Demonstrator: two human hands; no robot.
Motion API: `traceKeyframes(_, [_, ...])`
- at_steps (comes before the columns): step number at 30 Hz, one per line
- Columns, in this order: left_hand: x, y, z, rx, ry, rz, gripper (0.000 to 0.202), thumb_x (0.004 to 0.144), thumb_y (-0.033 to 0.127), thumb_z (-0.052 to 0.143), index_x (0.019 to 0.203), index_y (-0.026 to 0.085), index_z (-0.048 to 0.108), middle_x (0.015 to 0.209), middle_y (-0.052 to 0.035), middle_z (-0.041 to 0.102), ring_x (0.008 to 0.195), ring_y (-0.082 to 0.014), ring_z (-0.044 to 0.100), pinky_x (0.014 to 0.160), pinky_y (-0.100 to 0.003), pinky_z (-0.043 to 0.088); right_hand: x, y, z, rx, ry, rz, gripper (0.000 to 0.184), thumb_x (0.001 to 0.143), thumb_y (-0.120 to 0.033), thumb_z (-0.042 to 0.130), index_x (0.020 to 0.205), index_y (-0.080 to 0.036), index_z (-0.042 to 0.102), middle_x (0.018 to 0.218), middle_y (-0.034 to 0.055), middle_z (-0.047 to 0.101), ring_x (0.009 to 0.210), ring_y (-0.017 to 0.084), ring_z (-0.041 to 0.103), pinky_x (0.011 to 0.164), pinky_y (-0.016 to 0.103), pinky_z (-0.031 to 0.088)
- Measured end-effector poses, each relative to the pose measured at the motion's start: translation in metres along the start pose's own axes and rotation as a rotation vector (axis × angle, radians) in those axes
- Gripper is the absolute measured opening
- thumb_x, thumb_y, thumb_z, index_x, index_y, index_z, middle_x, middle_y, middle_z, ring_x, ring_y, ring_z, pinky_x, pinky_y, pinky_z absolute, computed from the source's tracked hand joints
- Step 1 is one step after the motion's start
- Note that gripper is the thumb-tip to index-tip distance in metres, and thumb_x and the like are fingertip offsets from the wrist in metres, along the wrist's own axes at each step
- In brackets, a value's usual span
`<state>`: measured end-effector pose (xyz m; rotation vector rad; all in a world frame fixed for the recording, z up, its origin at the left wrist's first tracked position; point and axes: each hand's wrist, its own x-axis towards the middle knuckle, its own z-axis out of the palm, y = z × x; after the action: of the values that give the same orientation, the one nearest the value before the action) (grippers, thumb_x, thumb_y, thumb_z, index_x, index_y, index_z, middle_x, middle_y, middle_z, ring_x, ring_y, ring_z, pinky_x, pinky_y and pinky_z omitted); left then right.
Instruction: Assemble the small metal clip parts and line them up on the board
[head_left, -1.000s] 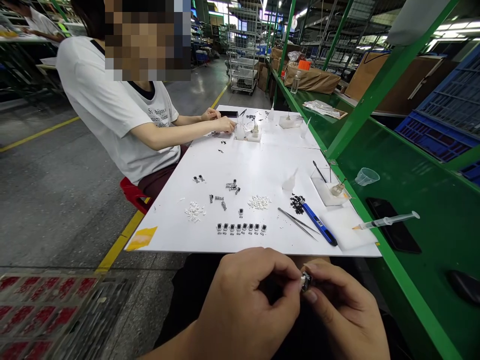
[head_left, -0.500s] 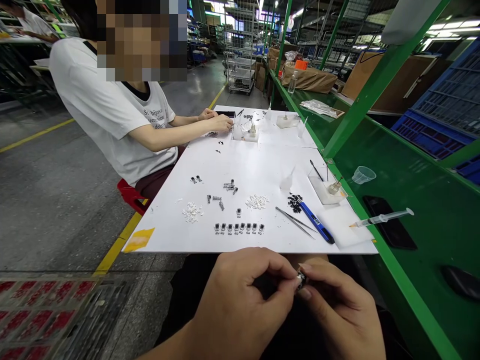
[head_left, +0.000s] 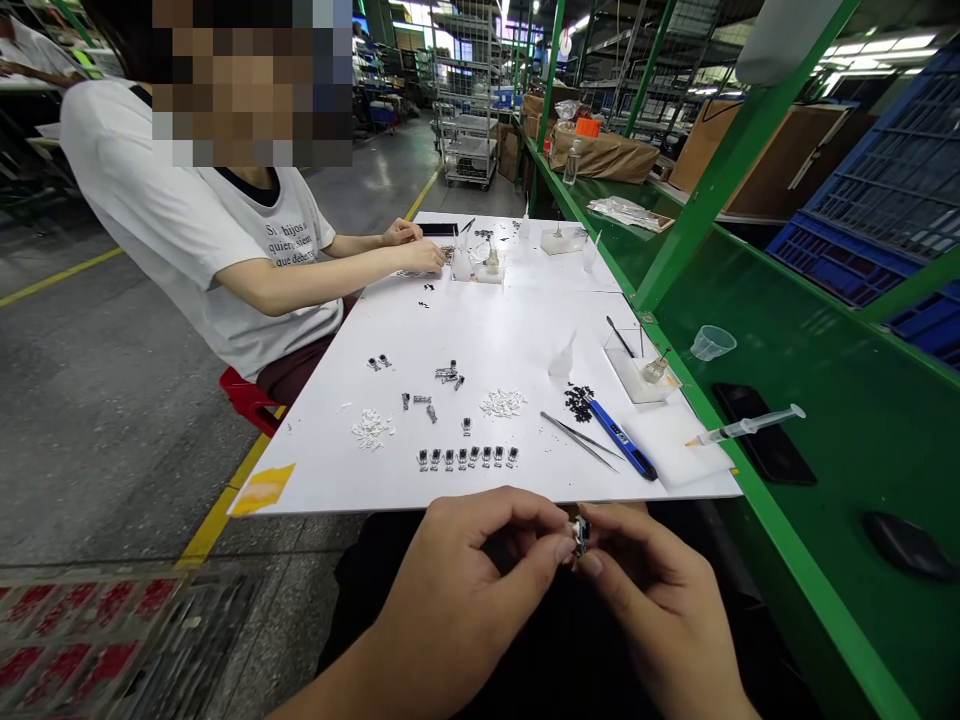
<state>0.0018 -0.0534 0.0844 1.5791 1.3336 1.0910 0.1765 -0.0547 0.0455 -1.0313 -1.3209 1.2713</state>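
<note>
Pinched just off the worktop (head_left: pixel 510 320): a small metal part (head_left: pixel 580 535)
Left hand (head_left: pixel 465 590) and right hand (head_left: pixel 660 610) fingers close on it together; a slip could drop it into the lap (head_left: pixel 577 650).

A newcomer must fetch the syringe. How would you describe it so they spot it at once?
Go to the near right corner of the white board on the green bench. The syringe lies across the board's edge, over a black phone. It alone is a clear tube; the tweezers and blue tool nearby are opaque.
</note>
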Motion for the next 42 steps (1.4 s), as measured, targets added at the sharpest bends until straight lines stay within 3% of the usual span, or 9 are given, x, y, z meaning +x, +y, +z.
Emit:
traceKeyframes(5, [-0.001, -0.011, 0.001, -0.018, -0.011, -0.018, 0.015, 0.087, 0.019, 0.066, 0.091, 0.030, 0.075, 0.081, 0.0064, 0.079, 0.073, -0.0116, 0.073, 0.065, -0.018, 0.056, 0.002, 0.001, 0.002, 0.248, 0.019, 0.149, 0.020, 0.082, -0.023, 0.080, 0.100, -0.030, 0.078, 0.082, 0.0001, 0.077, 0.070, 0.013, 0.073, 0.066, 0.021, 0.061])
traceKeyframes(9, [0.000, -0.025, 0.001, 0.013, 0.116, 0.196, 0.025, 0.088, 0.013, 0.064, 0.100, 0.033, 0.073, 0.102, 0.0063, 0.078, 0.096, -0.0119, 0.071, 0.089, -0.021, 0.053, 0.004, 0.006, 0.003, 0.422, -0.041, 0.239, 0.025, 0.078, -0.026, 0.084, 0.102, -0.025, 0.078, 0.079, 0.0004, 0.075, 0.068, 0.011, 0.070, 0.066, 0.020, 0.058])
traceKeyframes(11, [0.001, -0.031, 0.000, -0.054, 0.082, 0.229, 0.027, 0.090, 0.014, 0.063, 0.103, 0.035, 0.072, 0.109, 0.0060, 0.076, 0.103, -0.0127, 0.069, 0.094, -0.023, 0.051, 0.005, 0.007, 0.002, 0.490, -0.086, 0.282, 0.026, 0.078, -0.028, 0.084, 0.103, -0.024, 0.077, 0.078, 0.0006, 0.075, 0.063, 0.010, 0.068, 0.060, 0.020, 0.056])
traceKeyframes(17, [0.011, -0.036, -0.001, -0.391, -0.140, 0.038, 0.014, 0.091, 0.024, 0.067, 0.097, 0.033, 0.076, 0.096, 0.0033, 0.072, 0.091, -0.0109, 0.067, 0.082, -0.020, 0.053, 0.006, 0.005, 0.002, 0.565, -0.184, 0.378, 0.025, 0.077, -0.029, 0.085, 0.101, -0.024, 0.078, 0.080, 0.0017, 0.078, 0.058, 0.008, 0.069, 0.052, 0.016, 0.048])
traceKeyframes(21, [0.016, -0.038, -0.002, -0.454, -0.206, -0.017, 0.008, 0.088, 0.026, 0.071, 0.089, 0.029, 0.078, 0.097, 0.0010, 0.069, 0.092, -0.0118, 0.064, 0.084, -0.021, 0.051, 0.006, 0.003, 0.003, 0.584, -0.218, 0.406, 0.027, 0.076, -0.030, 0.086, 0.100, -0.022, 0.078, 0.077, 0.0017, 0.079, 0.054, 0.008, 0.070, 0.053, 0.016, 0.051])
traceKeyframes(28, [0.014, -0.040, -0.003, -0.444, -0.229, -0.092, 0.006, 0.086, 0.028, 0.073, 0.084, 0.029, 0.078, 0.097, 0.0003, 0.065, 0.089, -0.0125, 0.061, 0.083, -0.023, 0.050, 0.008, 0.000, 0.004, 0.656, -0.244, 0.421, 0.025, 0.077, -0.024, 0.085, 0.100, -0.017, 0.077, 0.075, 0.0019, 0.078, 0.054, 0.008, 0.070, 0.060, 0.021, 0.059])
traceKeyframes(42, [0.012, -0.036, 0.001, -0.466, -0.199, -0.140, 0.007, 0.085, 0.029, 0.074, 0.081, 0.027, 0.078, 0.092, -0.0001, 0.066, 0.087, -0.0136, 0.059, 0.079, -0.023, 0.047, 0.010, -0.004, 0.005, 0.720, -0.206, 0.468, 0.024, 0.072, -0.020, 0.087, 0.094, -0.015, 0.078, 0.071, 0.0027, 0.078, 0.051, 0.008, 0.069, 0.057, 0.021, 0.060])
